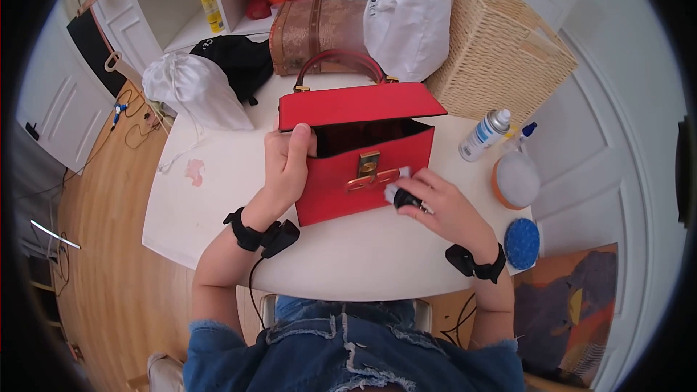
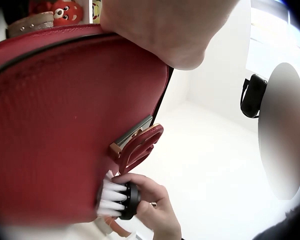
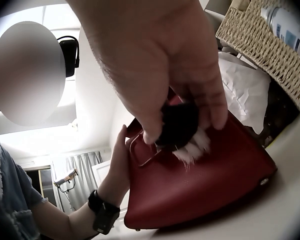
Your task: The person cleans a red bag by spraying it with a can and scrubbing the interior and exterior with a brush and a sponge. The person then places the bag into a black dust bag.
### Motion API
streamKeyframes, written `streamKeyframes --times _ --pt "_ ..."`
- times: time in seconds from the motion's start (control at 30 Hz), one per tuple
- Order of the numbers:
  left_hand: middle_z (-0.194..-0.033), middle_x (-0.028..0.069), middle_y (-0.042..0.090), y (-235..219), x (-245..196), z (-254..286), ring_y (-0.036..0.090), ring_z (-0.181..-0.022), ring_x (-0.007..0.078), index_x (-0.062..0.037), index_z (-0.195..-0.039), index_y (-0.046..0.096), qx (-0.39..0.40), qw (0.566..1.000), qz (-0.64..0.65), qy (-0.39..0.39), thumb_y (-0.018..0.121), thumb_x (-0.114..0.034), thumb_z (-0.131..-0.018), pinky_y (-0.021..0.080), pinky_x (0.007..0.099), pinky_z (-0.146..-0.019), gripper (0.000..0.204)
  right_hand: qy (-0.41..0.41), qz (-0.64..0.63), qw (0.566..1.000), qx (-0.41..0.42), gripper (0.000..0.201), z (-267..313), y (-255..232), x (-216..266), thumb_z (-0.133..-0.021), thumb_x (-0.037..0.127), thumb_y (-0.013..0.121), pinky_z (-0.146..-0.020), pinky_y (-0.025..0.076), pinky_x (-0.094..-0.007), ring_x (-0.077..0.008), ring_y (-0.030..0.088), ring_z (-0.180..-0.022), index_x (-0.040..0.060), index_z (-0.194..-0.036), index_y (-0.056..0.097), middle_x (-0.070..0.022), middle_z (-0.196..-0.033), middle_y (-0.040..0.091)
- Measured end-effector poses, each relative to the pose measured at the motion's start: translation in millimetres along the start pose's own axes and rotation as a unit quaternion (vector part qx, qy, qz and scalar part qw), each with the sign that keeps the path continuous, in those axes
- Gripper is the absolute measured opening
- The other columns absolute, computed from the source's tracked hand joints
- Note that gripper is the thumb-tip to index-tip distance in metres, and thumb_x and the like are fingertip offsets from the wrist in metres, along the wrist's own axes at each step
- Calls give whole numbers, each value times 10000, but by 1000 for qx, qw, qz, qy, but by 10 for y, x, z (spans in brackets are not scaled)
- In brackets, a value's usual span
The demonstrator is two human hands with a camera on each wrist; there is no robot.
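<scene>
A red handbag (image 1: 330, 192) stands on the white table, its flap partly raised over a dark interior and its handle up at the back. The left hand (image 1: 287, 163) grips the bag's upper left edge, thumb up by the flap. In the right hand (image 1: 443, 210) is a small black brush (image 2: 131, 201) with white bristle tufts, pinched between thumb and fingers. Those bristles touch or nearly touch the front of the bag, beside the metal clasp (image 1: 369, 164) and red buckle-shaped trim (image 2: 141, 149).
On the right stand a spray can (image 1: 485, 135), a round tub (image 1: 515, 180) and a blue scrubbing pad (image 1: 521, 244). Behind the bag are a wicker basket (image 1: 501, 47), a brown patterned case (image 1: 316, 29) and white cloth bags (image 1: 192, 91).
</scene>
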State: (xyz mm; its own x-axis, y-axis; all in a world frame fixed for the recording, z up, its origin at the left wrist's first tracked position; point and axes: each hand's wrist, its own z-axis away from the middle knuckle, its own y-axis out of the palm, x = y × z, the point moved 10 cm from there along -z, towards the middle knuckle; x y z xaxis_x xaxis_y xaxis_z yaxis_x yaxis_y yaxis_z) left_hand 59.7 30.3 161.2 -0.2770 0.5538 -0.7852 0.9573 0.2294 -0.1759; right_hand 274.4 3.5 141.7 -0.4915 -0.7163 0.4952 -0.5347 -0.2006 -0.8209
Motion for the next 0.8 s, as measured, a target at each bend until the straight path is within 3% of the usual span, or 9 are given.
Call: streamKeyframes --times 0.03,0.1,0.13,0.23,0.43,0.53,0.63,0.77,0.8 --pt "-505 71 386 1 -45 20 309 -504 180 8 -535 395 -5 1000 0 16 377 -204 -1007 356 332 -736 518 1 -1 1000 1 429 -3 -8 20 -798 197 723 -736 487 -387 -312 574 -840 63 -1179 580 -130 -932 505" --pt "-508 79 395 9 -96 34 314 -506 194 6 -531 401 -8 1000 0 30 381 -193 -1003 360 326 -718 513 29 30 996 -73 433 6 -156 1 -798 202 723 -740 490 -387 -314 579 -847 76 -1187 579 -129 -962 524" --pt "-505 77 392 16 -107 41 318 -506 194 6 -532 400 -1 1000 7 29 382 -187 -1001 360 321 -700 508 -4 53 987 -149 452 3 -300 33 -784 169 736 -727 494 -362 -301 583 -841 57 -1190 571 -132 -989 542" --pt "-502 73 384 22 -103 47 320 -502 194 7 -533 394 11 999 14 29 385 -179 -999 358 313 -659 502 16 -15 972 -233 472 -35 -558 17 -765 133 752 -719 496 -351 -304 588 -841 29 -1185 561 -145 -1009 557" --pt "-500 69 363 20 -61 6 313 -477 180 10 -536 375 11 999 24 19 379 -178 -1001 330 305 -563 501 12 11 992 -124 465 -8 -157 -60 -794 160 729 -773 491 -382 -344 581 -903 14 -1189 533 -162 -1033 558" --pt "-499 69 354 28 -84 38 316 -473 169 7 -536 374 18 999 21 33 370 -176 -1002 303 304 -517 501 28 -53 997 47 416 94 219 -117 -821 187 699 -821 482 -386 -353 574 -946 15 -1162 534 -162 -1067 543" --pt "-499 65 345 54 -136 72 315 -473 159 5 -535 371 20 998 25 49 356 -178 -1007 279 303 -492 506 60 -7 998 -1 408 124 26 -192 -828 182 693 -838 487 -381 -348 574 -951 14 -1166 537 -154 -1064 545" --pt "-502 40 322 35 -152 69 287 -473 134 7 -544 344 2 998 37 46 339 -196 -1016 240 302 -479 515 68 -45 983 -162 438 58 -389 -168 -794 142 718 -789 499 -362 -339 580 -931 0 -1164 531 -164 -1053 531" --pt "-502 40 322 40 -138 55 287 -473 134 7 -544 344 3 998 37 45 339 -196 -1016 240 302 -479 515 68 -39 985 -156 443 46 -372 -157 -783 118 718 -763 504 -359 -342 583 -906 7 -1168 529 -165 -1054 523"
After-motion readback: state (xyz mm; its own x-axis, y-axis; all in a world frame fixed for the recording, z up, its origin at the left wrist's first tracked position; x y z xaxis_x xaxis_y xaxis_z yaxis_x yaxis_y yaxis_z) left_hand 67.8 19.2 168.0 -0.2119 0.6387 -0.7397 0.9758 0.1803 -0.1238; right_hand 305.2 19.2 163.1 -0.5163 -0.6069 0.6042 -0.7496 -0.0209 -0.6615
